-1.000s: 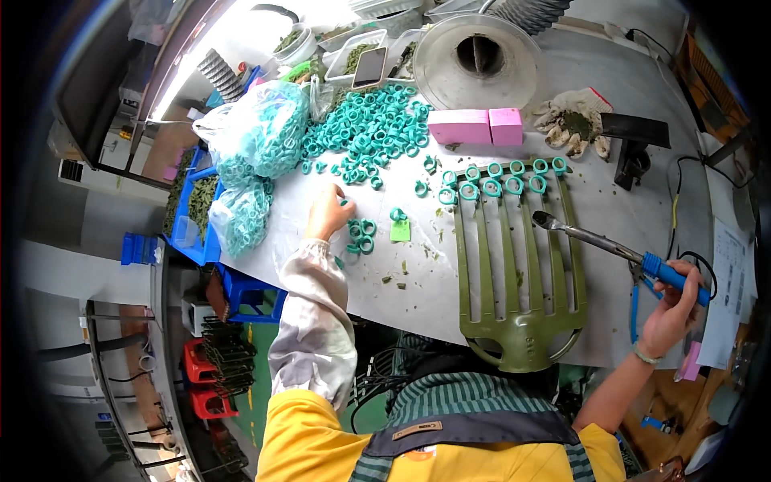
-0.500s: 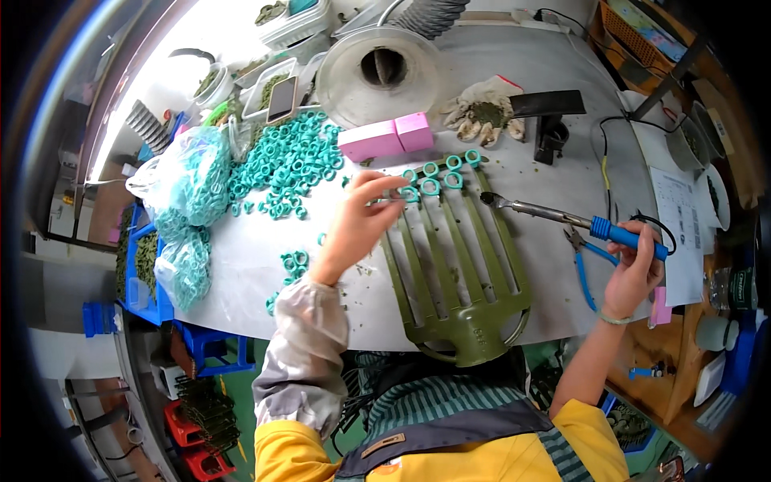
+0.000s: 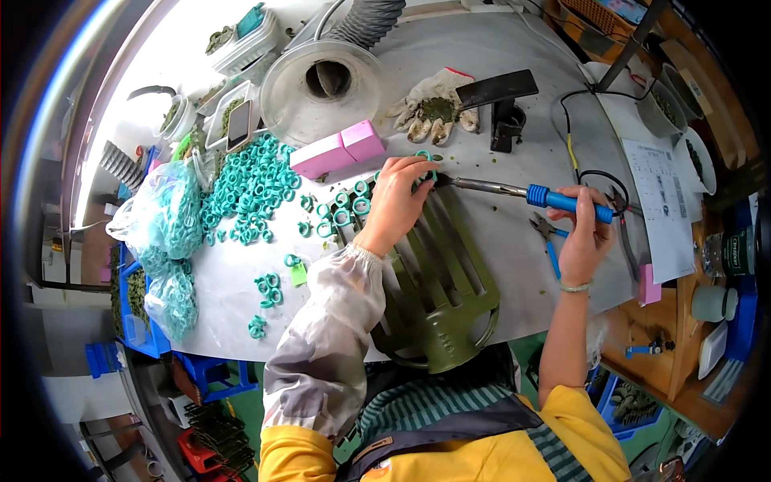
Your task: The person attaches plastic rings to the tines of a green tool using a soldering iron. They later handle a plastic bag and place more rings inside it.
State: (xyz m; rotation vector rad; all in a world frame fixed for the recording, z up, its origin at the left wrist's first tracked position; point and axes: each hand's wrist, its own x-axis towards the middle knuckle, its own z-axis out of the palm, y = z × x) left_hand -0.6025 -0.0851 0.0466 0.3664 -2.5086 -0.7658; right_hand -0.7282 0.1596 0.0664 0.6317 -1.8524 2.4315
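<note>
My right hand (image 3: 584, 233) grips the blue handle of a soldering iron (image 3: 490, 187). The iron points left, its dark tip close to the fingers of my left hand (image 3: 397, 201). Those fingers are bent together at a teal ring (image 3: 426, 156) by the far end of an olive-green, fork-shaped piece (image 3: 442, 321); my hand hides part of the ring. Several more teal rings (image 3: 342, 216) sit at the far ends of the piece's long tines, left of my left hand. The fork-shaped piece lies with its broad end toward me, over the table's near edge.
A heap of teal rings (image 3: 250, 181) and a plastic bag of them (image 3: 173, 213) lie left. Pink blocks (image 3: 337, 151), a stained glove (image 3: 438, 108), a black stand (image 3: 504, 128) and a clear hood (image 3: 277, 92) stand farther back. Blue-handled pliers (image 3: 552, 253) lie right.
My left hand has moved right and closed its fingers at a ring by the iron's tip. The fork-shaped piece has tilted slightly, and the whole view has shifted.
</note>
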